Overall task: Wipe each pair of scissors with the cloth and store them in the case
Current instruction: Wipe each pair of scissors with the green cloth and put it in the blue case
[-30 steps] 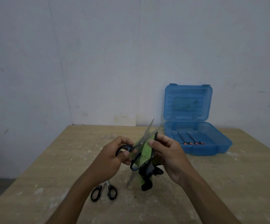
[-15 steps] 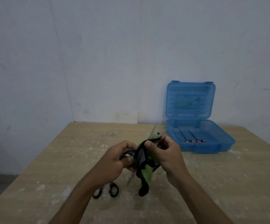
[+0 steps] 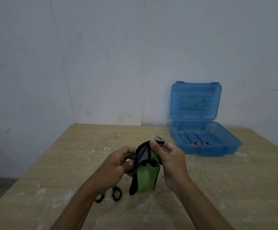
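My left hand (image 3: 116, 165) grips the black handles of a pair of scissors (image 3: 128, 158) above the table. My right hand (image 3: 169, 158) pinches a green cloth with black trim (image 3: 145, 175) folded over the blades; only a blade tip (image 3: 157, 133) pokes out above my fingers. A second pair of scissors with black handles (image 3: 115, 194) lies on the table under my left wrist, partly hidden. The blue plastic case (image 3: 231, 143) stands open at the back right, lid upright, with a few thin tools with orange and pink ends (image 3: 199, 143) inside.
The wooden table (image 3: 68, 155) is scuffed with pale paint marks. Its back edge meets a grey wall, and its left edge drops off to the floor.
The scissors' blades, spread and visible a second ago, have become covered by the cloth. My right hand has slid the cloth up along the blades, and both hands have stayed close together.
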